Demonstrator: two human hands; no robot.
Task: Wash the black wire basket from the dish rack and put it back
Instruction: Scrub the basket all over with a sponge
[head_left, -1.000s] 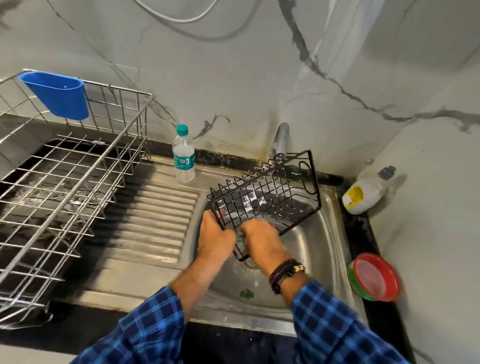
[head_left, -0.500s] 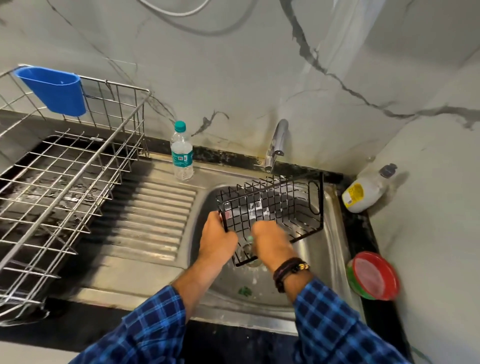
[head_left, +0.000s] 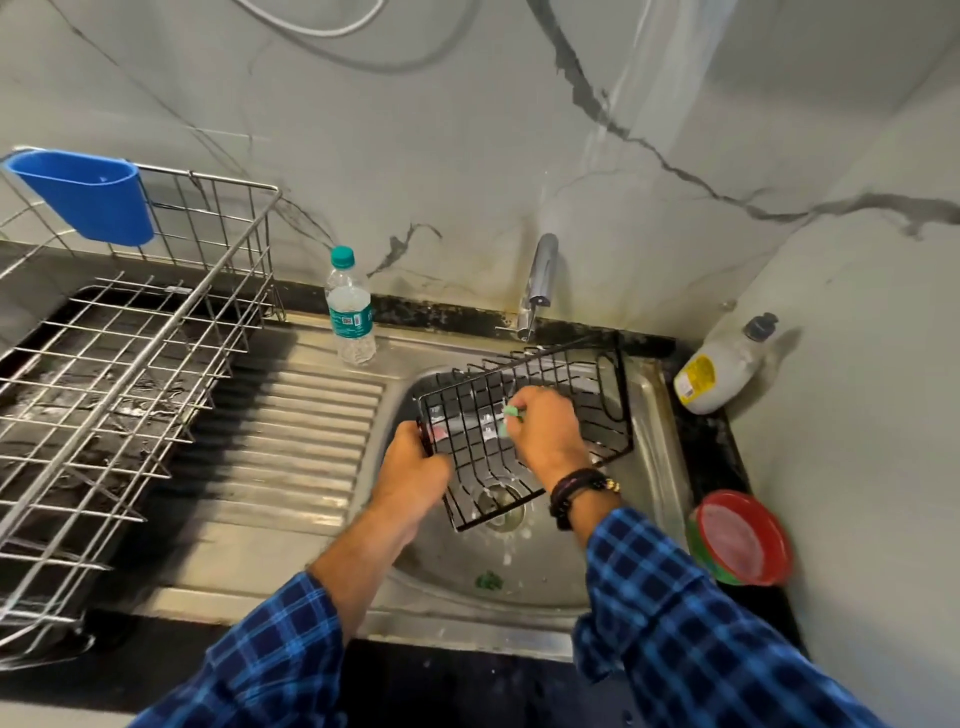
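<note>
The black wire basket (head_left: 582, 384) hangs tilted over the steel sink (head_left: 654, 467), below the tap (head_left: 537, 280). My left hand (head_left: 410, 467) grips its near left edge. My right hand (head_left: 545, 431) reaches inside the basket and pinches a small green scrubber (head_left: 511, 413) against the wire floor. The silver dish rack (head_left: 135, 364) stands on the counter at the left, with a blue plastic cup holder (head_left: 88, 200) hooked on its back rim.
A clear water bottle with a green cap (head_left: 350, 312) stands on the ribbed drainboard (head_left: 291, 441). A white detergent bottle (head_left: 722, 366) leans in the right corner. Stacked red and green plates (head_left: 743, 540) sit right of the sink. A green scrap (head_left: 488, 579) lies in the basin.
The basket has tipped lower into the sink. My right hand has moved from the basket's near edge up into its inside with the scrubber. My left hand keeps its grip.
</note>
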